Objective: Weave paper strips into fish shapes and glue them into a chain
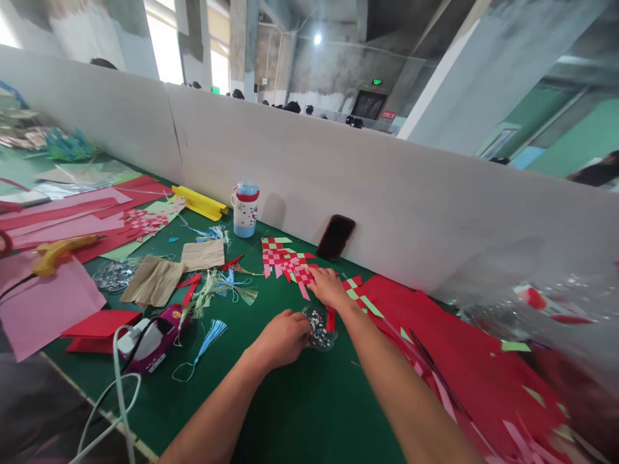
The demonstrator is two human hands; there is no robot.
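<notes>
My left hand [286, 336] is closed, its fingers bent at the left edge of a clear packet of googly eyes [321, 330]. The fingertips are hidden, so what they pinch does not show. Farther forward, my right hand [329, 287] has its bent fingers on the right end of a woven paper fish [290, 263] in red and pink checks, which lies flat on the green table [271, 412]. Some red material [331, 318] shows beside the packet, under my right wrist. Another woven red and green paper piece [355, 289] lies right of that hand.
A phone [336, 237] leans on the white partition [300, 167], near a cup [245, 211]. Left are tassels [211, 338], brown cloth pouches [153, 281], a purple power strip [157, 341] with cables and a yellow glue gun [60, 251]. Red sheets [464, 348] cover the right side.
</notes>
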